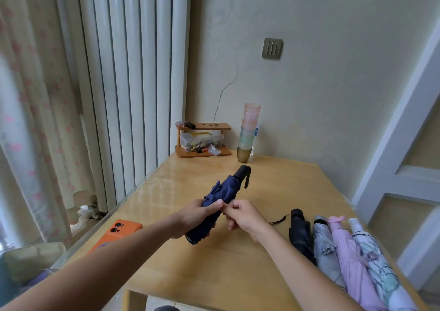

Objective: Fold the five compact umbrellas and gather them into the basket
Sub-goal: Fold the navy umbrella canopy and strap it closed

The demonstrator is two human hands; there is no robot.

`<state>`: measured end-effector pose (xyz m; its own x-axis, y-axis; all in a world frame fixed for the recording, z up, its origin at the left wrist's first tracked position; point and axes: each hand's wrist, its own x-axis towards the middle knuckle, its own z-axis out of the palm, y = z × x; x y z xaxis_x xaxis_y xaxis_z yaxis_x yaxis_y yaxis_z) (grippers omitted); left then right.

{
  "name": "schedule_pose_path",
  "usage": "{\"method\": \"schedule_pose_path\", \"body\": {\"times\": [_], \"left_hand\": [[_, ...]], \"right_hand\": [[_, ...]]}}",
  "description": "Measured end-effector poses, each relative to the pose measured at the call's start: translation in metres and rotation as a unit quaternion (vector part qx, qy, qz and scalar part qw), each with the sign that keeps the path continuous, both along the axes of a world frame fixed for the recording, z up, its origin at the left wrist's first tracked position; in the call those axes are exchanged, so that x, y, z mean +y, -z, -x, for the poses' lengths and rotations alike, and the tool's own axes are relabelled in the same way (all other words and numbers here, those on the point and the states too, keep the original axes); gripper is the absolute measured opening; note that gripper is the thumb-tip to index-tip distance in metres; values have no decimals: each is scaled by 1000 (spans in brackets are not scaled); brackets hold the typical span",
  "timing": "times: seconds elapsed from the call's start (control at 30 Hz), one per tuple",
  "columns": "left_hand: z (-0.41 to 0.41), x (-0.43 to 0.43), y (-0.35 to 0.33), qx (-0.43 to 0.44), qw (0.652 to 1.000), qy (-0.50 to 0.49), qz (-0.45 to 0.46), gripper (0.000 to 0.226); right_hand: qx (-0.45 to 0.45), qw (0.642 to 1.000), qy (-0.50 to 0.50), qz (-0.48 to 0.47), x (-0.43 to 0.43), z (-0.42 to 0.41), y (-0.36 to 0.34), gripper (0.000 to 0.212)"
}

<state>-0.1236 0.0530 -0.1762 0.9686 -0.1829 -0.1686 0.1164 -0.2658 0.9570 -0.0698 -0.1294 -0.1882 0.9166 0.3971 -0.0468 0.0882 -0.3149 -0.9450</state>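
A navy blue compact umbrella (225,191) is held tilted above the middle of the wooden table (238,263), its black handle pointing away. My left hand (197,218) is wrapped around its lower half. My right hand (242,215) pinches at the fabric or strap right beside my left thumb. Along the table's right side lie a black umbrella (300,234), a grey one (326,249), a pink one (350,253) and a white patterned one (376,263), side by side. I cannot make out a basket for certain.
An orange phone (116,233) lies at the left edge of the table. At the far end stand a small wooden shelf (202,141) with small items and a stack of plastic cups (248,134). A radiator and a curtain are on the left.
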Motion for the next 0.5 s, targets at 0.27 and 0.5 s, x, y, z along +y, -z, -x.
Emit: {"method": "schedule_pose_path", "body": {"times": [0.27, 0.5], "left_hand": [[-16, 12, 6, -206, 924, -84, -310, 27], [-17, 5, 16, -303, 780, -68, -544, 45]], "right_hand": [[151, 973, -24, -174, -14, -10, -5, 43], [188, 935, 119, -277, -12, -21, -12, 46]]}}
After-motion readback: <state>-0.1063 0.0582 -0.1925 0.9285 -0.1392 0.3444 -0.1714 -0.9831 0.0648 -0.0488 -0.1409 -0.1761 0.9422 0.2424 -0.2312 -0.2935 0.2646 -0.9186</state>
